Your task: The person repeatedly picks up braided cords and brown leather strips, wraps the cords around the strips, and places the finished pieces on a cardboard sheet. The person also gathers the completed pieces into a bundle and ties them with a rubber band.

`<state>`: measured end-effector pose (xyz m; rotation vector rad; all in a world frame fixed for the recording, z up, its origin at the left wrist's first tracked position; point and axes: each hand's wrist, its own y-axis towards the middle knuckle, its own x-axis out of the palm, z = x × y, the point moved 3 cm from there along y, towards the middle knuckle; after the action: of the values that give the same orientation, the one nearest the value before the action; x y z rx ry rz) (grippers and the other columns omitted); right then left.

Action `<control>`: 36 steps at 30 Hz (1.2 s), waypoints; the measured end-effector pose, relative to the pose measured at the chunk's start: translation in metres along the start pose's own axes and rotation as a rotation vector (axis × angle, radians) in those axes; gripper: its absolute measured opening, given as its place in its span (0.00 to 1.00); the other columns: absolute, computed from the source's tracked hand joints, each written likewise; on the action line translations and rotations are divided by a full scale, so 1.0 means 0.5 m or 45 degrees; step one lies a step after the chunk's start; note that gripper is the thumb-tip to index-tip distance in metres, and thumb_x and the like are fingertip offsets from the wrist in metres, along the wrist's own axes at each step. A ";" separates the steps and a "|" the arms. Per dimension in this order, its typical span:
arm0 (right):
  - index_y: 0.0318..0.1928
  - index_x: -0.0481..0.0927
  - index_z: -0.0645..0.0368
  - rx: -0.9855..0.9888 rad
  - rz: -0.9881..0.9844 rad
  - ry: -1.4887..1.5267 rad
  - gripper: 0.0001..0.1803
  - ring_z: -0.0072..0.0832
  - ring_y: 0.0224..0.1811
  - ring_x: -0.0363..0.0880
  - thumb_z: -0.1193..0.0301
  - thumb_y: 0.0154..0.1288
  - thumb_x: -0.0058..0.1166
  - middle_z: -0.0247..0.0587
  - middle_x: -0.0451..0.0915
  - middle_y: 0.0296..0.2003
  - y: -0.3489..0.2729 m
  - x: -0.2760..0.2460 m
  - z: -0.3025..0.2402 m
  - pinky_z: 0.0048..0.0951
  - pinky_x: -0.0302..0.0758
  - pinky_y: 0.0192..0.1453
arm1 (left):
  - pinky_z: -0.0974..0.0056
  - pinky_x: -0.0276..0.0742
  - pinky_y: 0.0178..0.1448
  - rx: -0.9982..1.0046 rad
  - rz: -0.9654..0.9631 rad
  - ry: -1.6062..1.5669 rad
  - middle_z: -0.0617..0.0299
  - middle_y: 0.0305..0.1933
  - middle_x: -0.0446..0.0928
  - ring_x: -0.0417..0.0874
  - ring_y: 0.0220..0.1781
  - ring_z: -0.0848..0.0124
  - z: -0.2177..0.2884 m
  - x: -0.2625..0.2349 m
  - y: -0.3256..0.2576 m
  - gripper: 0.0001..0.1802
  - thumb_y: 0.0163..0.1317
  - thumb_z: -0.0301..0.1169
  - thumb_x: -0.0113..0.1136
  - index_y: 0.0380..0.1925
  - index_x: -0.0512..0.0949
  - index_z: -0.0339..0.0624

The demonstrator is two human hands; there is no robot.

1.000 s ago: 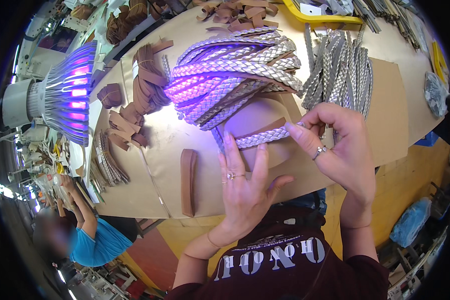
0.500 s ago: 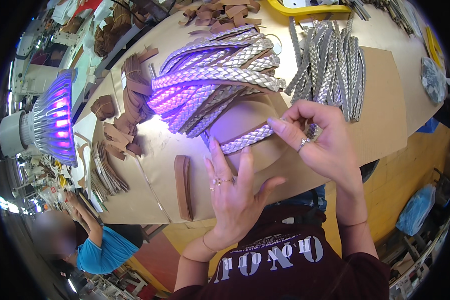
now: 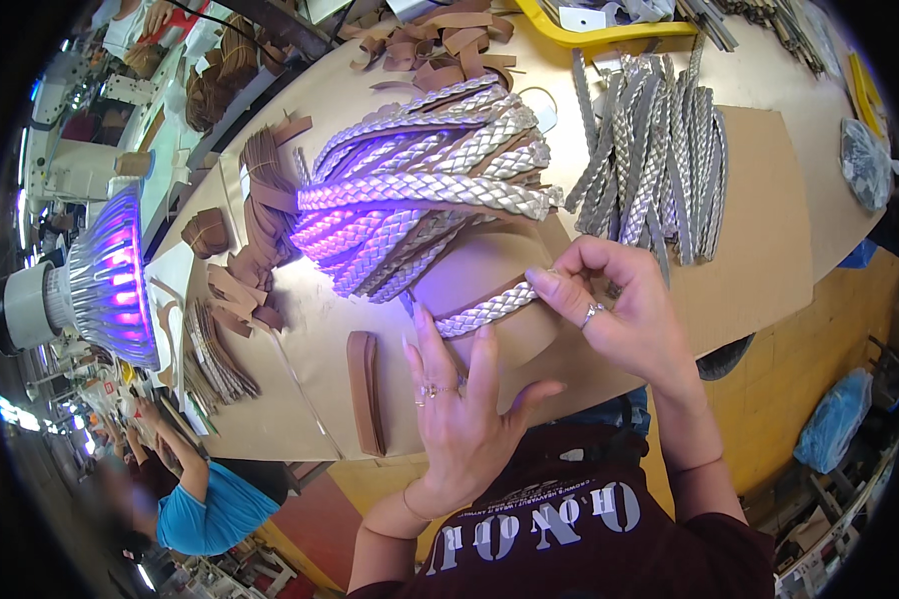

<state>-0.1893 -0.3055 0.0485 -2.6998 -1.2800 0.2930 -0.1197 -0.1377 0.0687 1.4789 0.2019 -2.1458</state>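
A short silver braided strip (image 3: 484, 311) with a brown edge lies on the tan table sheet in front of me. My left hand (image 3: 459, 419) has its fingers spread, index and middle fingertips resting on the strip's left part. With thumb and fingers pinched together, my right hand (image 3: 624, 314) grips the strip's right end. Just beyond is a large heap of silver braided strips (image 3: 430, 195), brown-edged and partly lit purple. A pile of grey and silver braided strips (image 3: 654, 160) spreads over cardboard beyond my right hand.
A lamp (image 3: 115, 280) glows purple at the left. Folded brown strips (image 3: 367, 394) lie left of my left hand; brown bundles (image 3: 265, 185) and scraps (image 3: 459, 45) lie farther off. A yellow-handled tool (image 3: 599, 38) is at the back. Another person (image 3: 205, 499) is at lower left.
The whole view has shifted, so the table appears slightly lower. My right hand, still pinching the strip's end, has come a little nearer to me. My left fingertips stay on the strip.
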 end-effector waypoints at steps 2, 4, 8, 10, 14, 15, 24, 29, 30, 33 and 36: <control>0.29 0.81 0.65 0.023 -0.008 0.020 0.15 0.15 0.21 0.66 0.65 0.64 0.65 0.30 0.72 0.17 0.000 0.000 0.001 0.23 0.65 0.26 | 0.31 0.68 0.61 0.002 0.000 0.007 0.18 0.66 0.58 0.65 0.66 0.27 0.000 -0.001 0.001 0.44 0.53 0.56 0.70 0.60 0.71 0.34; 0.29 0.81 0.65 0.062 -0.013 0.047 0.15 0.14 0.21 0.65 0.65 0.64 0.65 0.29 0.71 0.16 0.002 0.001 0.004 0.22 0.64 0.25 | 0.31 0.68 0.62 0.006 -0.004 0.008 0.17 0.66 0.58 0.65 0.66 0.27 0.001 -0.002 0.001 0.44 0.53 0.56 0.70 0.60 0.70 0.34; 0.25 0.77 0.63 0.073 -0.045 0.014 0.18 0.13 0.19 0.60 0.63 0.64 0.65 0.26 0.66 0.14 0.003 0.006 0.011 0.24 0.57 0.21 | 0.31 0.69 0.61 0.012 -0.005 0.027 0.16 0.65 0.58 0.65 0.67 0.27 -0.001 0.002 -0.003 0.46 0.54 0.57 0.69 0.62 0.67 0.35; 0.22 0.75 0.61 0.158 -0.090 -0.046 0.20 0.12 0.18 0.56 0.62 0.65 0.65 0.23 0.64 0.13 0.003 0.002 0.020 0.24 0.53 0.20 | 0.32 0.70 0.60 0.023 0.061 -0.007 0.16 0.64 0.58 0.65 0.66 0.26 -0.002 0.010 -0.005 0.46 0.54 0.57 0.69 0.63 0.66 0.36; 0.23 0.72 0.57 0.390 -0.305 0.141 0.20 0.10 0.20 0.56 0.62 0.65 0.65 0.20 0.63 0.16 0.009 0.000 0.047 0.22 0.52 0.22 | 0.35 0.74 0.59 0.062 0.180 0.040 0.16 0.64 0.59 0.67 0.65 0.26 -0.004 0.024 -0.009 0.46 0.54 0.58 0.68 0.63 0.65 0.36; 0.25 0.72 0.57 0.402 -0.327 0.132 0.18 0.09 0.21 0.58 0.63 0.66 0.64 0.18 0.65 0.18 0.014 -0.002 0.054 0.19 0.54 0.24 | 0.36 0.74 0.60 0.050 0.153 0.027 0.15 0.64 0.59 0.68 0.65 0.27 -0.005 0.026 -0.009 0.46 0.55 0.58 0.68 0.63 0.65 0.37; 0.37 0.79 0.60 0.123 -0.032 0.212 0.11 0.09 0.26 0.66 0.66 0.65 0.65 0.23 0.73 0.24 -0.026 0.016 0.023 0.14 0.61 0.30 | 0.46 0.62 0.68 0.048 0.163 0.010 0.31 0.67 0.65 0.73 0.65 0.45 -0.035 0.004 -0.031 0.36 0.56 0.51 0.70 0.60 0.73 0.43; 0.36 0.80 0.60 0.254 -0.336 0.304 0.07 0.11 0.29 0.71 0.70 0.65 0.64 0.24 0.77 0.28 -0.057 0.002 -0.043 0.15 0.67 0.35 | 0.53 0.56 0.65 0.097 0.428 -0.097 0.58 0.60 0.75 0.77 0.59 0.64 -0.046 -0.017 -0.068 0.29 0.54 0.41 0.71 0.56 0.77 0.49; 0.36 0.80 0.60 0.243 -0.321 0.314 0.07 0.11 0.29 0.71 0.71 0.65 0.64 0.24 0.77 0.27 -0.063 0.005 -0.059 0.15 0.67 0.35 | 0.54 0.57 0.64 0.113 0.477 -0.107 0.61 0.59 0.76 0.77 0.58 0.66 -0.049 -0.030 -0.070 0.28 0.53 0.40 0.71 0.56 0.77 0.50; 0.35 0.81 0.61 0.153 -0.286 0.381 0.07 0.11 0.28 0.69 0.71 0.65 0.63 0.24 0.77 0.27 -0.062 0.016 -0.109 0.16 0.65 0.34 | 0.55 0.57 0.62 0.163 0.595 -0.069 0.64 0.57 0.77 0.78 0.55 0.67 -0.065 -0.086 -0.051 0.28 0.52 0.37 0.70 0.56 0.78 0.51; 0.35 0.81 0.62 0.020 -0.169 0.383 0.07 0.11 0.27 0.67 0.71 0.65 0.62 0.24 0.75 0.25 -0.037 0.025 -0.155 0.16 0.62 0.32 | 0.53 0.58 0.66 0.216 0.591 -0.054 0.59 0.61 0.74 0.76 0.59 0.62 -0.087 -0.143 0.011 0.31 0.54 0.41 0.69 0.59 0.75 0.49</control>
<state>-0.1770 -0.2874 0.1263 -2.5080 -1.3466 -0.1142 -0.0617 -0.1013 0.1173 1.4025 -0.3179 -1.8444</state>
